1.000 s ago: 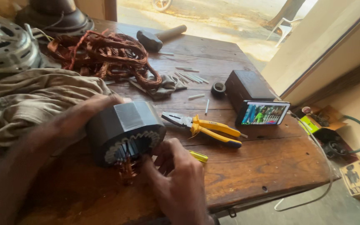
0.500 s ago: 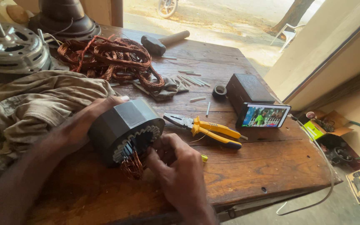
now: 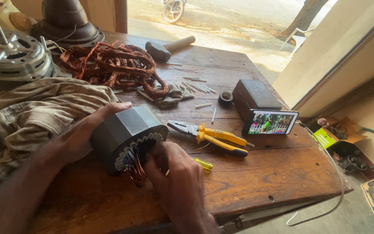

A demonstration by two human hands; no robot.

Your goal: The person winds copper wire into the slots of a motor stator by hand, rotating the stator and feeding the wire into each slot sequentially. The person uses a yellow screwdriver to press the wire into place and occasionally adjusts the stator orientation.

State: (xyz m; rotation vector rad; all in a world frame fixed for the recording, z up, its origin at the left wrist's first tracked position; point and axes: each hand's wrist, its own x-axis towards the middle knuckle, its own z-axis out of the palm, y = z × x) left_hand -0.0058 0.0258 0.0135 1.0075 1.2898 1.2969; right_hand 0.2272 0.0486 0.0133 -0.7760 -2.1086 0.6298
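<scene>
1. Sunlit ground lies beyond the doorway, and a worn wooden surface [image 3: 260,173] fills my view below it.
2. My left hand [image 3: 81,134] is wrapped around the dark, many-sided motor stator [image 3: 126,130], its grip closed on the outer shell, which lies tilted on the surface near the front edge.
3. My right hand [image 3: 174,177] is at the stator's open toothed end, fingers curled tight against the copper winding [image 3: 134,173] that hangs out of the slots.
4. Just beside my right hand lies a yellow-handled screwdriver [image 3: 203,163]; yellow-handled pliers [image 3: 213,135] lie just beyond it.
5. A phone [image 3: 270,122] with a lit screen leans against a dark box [image 3: 254,95].
6. Further back are a heap of stripped copper wire [image 3: 113,65], a hammer [image 3: 167,47], and a crumpled cloth [image 3: 27,112] on my left.
</scene>
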